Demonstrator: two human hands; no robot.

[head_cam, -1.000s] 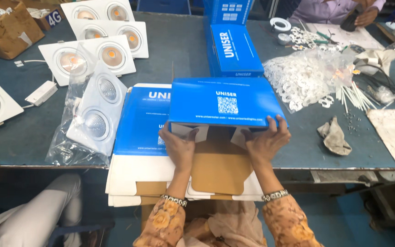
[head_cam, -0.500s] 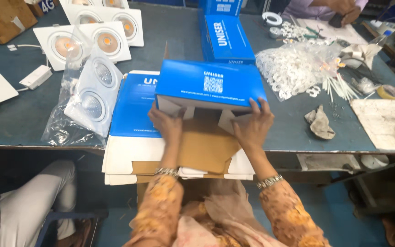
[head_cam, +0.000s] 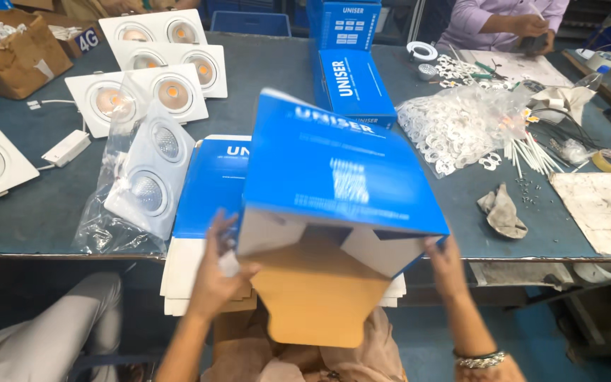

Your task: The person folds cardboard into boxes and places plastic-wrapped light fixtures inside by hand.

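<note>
Blue carton (head_cam: pixel 334 166): lifted above the near table edge, tilted, blurred; open end facing down, white side flaps and a brown flap (head_cam: pixel 317 290) hanging out.
Left hand (head_cam: pixel 217 272): at the carton's lower left corner, fingers spread and pressed to the white flap; thumb side hidden, so a full grasp cannot be told.
Right hand (head_cam: pixel 447 265): at the carton's lower right corner, fingers up against its side; whether curled round the edge cannot be told. Bangle (head_cam: pixel 479 359) on the wrist.
Flat blue cartons (head_cam: pixel 210 187): stacked at the table edge, just beneath and left of the lifted carton.
Bagged twin downlight (head_cam: pixel 151 170): in clear plastic, left of the stack.
Unbagged twin downlights (head_cam: pixel 139 95): white, square-framed, further back on the left.
Closed blue boxes (head_cam: pixel 351 78): behind the lifted carton.
Bag of white rings (head_cam: pixel 461 124): to the right, on the grey table (head_cam: pixel 270 78).
Rag (head_cam: pixel 502 211): near the right table edge.
Another person's hands (head_cam: pixel 532 27): far right corner, apart.
</note>
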